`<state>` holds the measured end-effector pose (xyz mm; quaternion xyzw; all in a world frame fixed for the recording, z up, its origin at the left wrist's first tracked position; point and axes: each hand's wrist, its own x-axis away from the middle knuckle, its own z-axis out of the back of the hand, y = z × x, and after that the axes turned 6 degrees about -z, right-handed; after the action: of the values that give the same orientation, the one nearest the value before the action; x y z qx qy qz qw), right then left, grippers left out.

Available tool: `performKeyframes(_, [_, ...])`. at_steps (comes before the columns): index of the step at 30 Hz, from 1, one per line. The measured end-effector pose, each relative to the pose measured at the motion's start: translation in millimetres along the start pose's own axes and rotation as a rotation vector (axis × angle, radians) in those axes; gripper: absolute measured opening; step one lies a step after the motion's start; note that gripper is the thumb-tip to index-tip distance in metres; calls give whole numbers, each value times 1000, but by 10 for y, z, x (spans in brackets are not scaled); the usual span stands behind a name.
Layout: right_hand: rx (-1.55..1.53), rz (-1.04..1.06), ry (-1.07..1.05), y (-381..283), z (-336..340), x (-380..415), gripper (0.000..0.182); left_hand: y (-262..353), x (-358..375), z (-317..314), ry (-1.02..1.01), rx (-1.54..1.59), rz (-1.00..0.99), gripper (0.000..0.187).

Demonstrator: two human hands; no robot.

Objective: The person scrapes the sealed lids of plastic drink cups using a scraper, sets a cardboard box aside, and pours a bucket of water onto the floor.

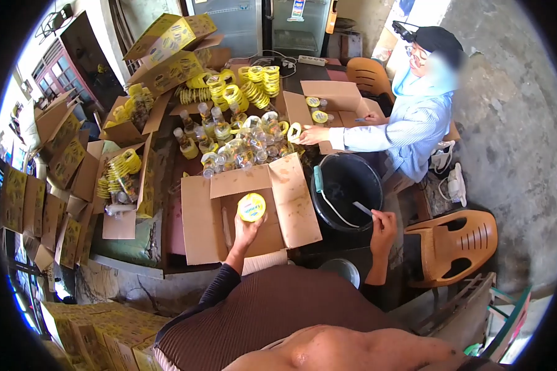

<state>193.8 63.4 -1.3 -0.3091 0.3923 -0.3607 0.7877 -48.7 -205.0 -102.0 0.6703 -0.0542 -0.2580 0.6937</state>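
My left hand (pixel 249 231) is closed round a round container with a yellow-and-white printed lid (pixel 251 207), over an open cardboard box (pixel 199 216). In my right hand (pixel 384 230) a small flat pale tool (pixel 362 208) is pinched, its tip over the right part of a black bucket (pixel 378 185). The bucket has a white handle with a green grip (pixel 318 179). Behind the box lies a heap of clear plastic containers (pixel 247 150), some with yellow labels. What lies deep inside the box is partly hidden by my left hand.
A person (pixel 414 117) at the back right reaches toward the heap beside another open box (pixel 346 93). Bottles (pixel 220 123) and stacked yellow rings (pixel 235 96) stand behind the heap. More cartons (pixel 130 179) fill the left. An orange plastic chair (pixel 458 247) is at my right.
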Motion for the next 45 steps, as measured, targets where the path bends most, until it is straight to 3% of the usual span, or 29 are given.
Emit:
performKeyframes(4, [22, 126, 52, -77, -82, -151, 10, 895, -461, -274, -94, 99, -158, 40])
performKeyframes(8, [32, 161, 160, -102, -34, -275, 11, 1172, -866, -776, -288, 36, -311, 46])
performKeyframes(11, [-50, 166, 254, -161, 72, -351, 12, 1225, -1005, -1242, -444, 71, -333, 54])
performKeyframes(18, [-35, 175, 249, -231, 118, -402, 14, 1030, -857, -2014, -450, -158, -408, 59])
performKeyframes(22, [-19, 224, 210, -265, -42, -391, 16, 1095, -813, -2075, -470, -191, -287, 60])
performKeyframes(33, [108, 315, 124, -328, -350, -485, 20, 828, -801, -2086, -443, -286, -308, 65])
performKeyframes(35, [112, 315, 118, -351, -362, -507, 19, 787, -789, -2087, -411, -298, -388, 59])
performKeyframes(39, [142, 323, 76, -300, -414, -556, 18, 751, -788, -2088, -427, -283, -325, 62])
performKeyframes(41, [153, 327, 71, -329, -401, -556, 18, 681, -784, -2097, -379, -334, -414, 60])
performKeyframes(45, [185, 324, 68, -361, -433, -567, 19, 852, -793, -2041, -447, -282, -336, 59])
